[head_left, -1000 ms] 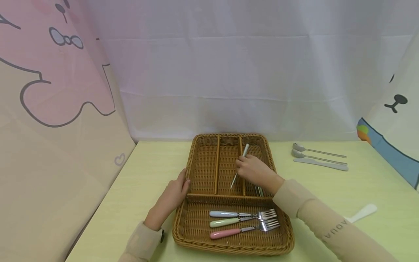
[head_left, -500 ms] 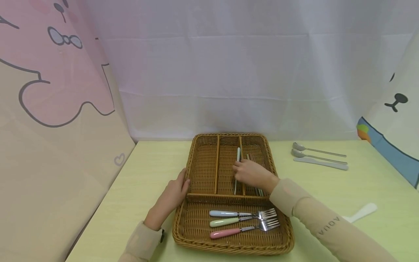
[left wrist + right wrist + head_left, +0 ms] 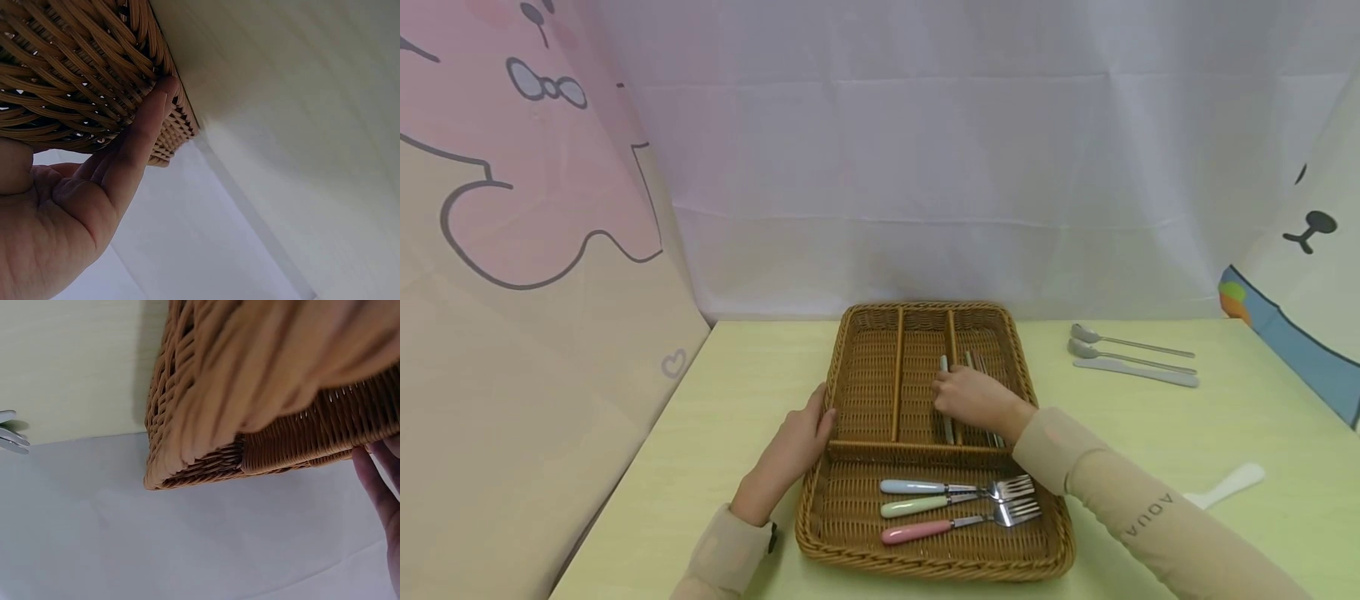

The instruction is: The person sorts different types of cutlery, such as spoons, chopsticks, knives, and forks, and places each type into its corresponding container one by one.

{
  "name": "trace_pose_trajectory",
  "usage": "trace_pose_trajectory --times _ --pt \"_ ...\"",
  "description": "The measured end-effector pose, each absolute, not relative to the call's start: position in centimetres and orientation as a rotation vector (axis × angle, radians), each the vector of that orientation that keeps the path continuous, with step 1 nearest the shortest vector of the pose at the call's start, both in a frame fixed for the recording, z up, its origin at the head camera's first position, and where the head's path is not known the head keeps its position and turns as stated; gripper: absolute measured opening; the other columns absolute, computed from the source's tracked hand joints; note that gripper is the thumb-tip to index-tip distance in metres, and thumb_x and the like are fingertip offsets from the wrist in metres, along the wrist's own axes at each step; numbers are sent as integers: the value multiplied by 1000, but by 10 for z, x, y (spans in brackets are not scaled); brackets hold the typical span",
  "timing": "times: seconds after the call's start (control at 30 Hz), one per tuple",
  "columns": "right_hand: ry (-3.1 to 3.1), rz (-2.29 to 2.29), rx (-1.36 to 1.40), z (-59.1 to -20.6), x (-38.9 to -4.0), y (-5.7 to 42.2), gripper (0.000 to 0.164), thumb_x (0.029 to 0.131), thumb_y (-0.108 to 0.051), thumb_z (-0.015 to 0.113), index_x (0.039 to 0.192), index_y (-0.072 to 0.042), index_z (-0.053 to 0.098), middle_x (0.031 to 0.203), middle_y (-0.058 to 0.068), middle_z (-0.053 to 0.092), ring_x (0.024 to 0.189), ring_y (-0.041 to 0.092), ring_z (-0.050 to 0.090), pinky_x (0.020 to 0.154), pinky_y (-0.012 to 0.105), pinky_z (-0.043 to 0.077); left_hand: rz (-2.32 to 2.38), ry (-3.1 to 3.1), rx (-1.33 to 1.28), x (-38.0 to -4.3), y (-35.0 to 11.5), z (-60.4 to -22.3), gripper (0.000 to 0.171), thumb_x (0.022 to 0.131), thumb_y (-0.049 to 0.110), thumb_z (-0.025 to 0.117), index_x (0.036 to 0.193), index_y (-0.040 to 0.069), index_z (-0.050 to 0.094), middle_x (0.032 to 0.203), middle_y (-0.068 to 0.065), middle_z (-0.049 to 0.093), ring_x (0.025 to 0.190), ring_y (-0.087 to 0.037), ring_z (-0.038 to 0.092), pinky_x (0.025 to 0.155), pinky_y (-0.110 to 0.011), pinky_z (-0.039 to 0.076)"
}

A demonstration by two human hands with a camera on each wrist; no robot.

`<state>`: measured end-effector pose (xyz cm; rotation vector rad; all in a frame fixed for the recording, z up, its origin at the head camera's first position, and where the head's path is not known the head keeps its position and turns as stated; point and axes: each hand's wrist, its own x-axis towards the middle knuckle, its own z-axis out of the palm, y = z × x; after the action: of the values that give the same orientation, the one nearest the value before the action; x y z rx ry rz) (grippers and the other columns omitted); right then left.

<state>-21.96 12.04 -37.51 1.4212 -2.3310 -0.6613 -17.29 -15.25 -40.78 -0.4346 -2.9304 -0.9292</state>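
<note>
A brown wicker cutlery basket [image 3: 850, 446] with divided compartments stands on the table. My left hand [image 3: 792, 448] holds its left side, thumb over the rim and fingers [image 3: 140, 134] along the outer wall. In the middle compartment, a slim knife [image 3: 948, 431] with a pale handle lies lengthwise against the right divider. My right hand [image 3: 976, 395] reaches down over that divider and pinches the knife, covering its middle. In the right wrist view, right fingers [image 3: 377, 490] show at the wicker; the knife is hidden there. Several slim pieces [image 3: 974, 362] lie in the right compartment, partly under the hand.
Three forks with blue, green and pink handles [image 3: 917, 532] lie in the front compartment. Two silver spoons [image 3: 1135, 343] and a silver knife [image 3: 1138, 372] lie right of the basket. A white-handled piece [image 3: 1234, 483] is partly behind the right sleeve. A white curtain [image 3: 880, 200] hangs behind.
My right hand has moved slightly left and lowered the knife from a slant over the divider to lying lengthwise in the middle compartment. The left hand has kept its place on the basket.
</note>
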Motion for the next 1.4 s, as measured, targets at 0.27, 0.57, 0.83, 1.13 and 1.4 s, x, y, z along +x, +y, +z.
trace_pose_trajectory --times 0.27,0.57,0.83,1.13,1.4 --pt "-2405 -611 1378 -370 -221 122 19 72 -8 72 88 -17 72 95 0 70 87 15 62 75 30 53 -926 -2940 -427 -174 -152 -408 52 98 18 40 140 -8 22 42 4 36 30 -7 26 32 -20 25" --pt "-2404 -516 1278 -350 -212 134 15 73 -10 72 86 -16 70 83 -1 67 73 15 57 59 29 48 -920 -2925 -431 -175 -152 -407 52 98 17 41 139 -9 23 42 4 37 31 -7 27 32 -20 25" --pt "-2442 -412 1201 -340 -206 158 22 69 1 73 86 -11 69 82 3 66 74 20 58 59 33 48 -919 -2928 -433 -174 -152 -407 52 98 17 41 139 -9 23 42 3 37 31 -7 27 32 -20 25" --pt "-2502 -318 1072 -336 -195 188 18 67 7 69 72 -10 62 70 3 61 64 20 52 50 30 39 -909 -2922 -434 -173 -152 -408 52 97 17 42 139 -8 23 42 3 38 30 -6 28 32 -20 26" --pt "-2519 -263 973 -346 -184 220 13 71 3 69 70 -8 63 61 3 56 58 19 50 50 32 45 -926 -2932 -419 -173 -152 -408 52 97 17 41 139 -8 23 41 3 37 30 -7 27 32 -20 25"
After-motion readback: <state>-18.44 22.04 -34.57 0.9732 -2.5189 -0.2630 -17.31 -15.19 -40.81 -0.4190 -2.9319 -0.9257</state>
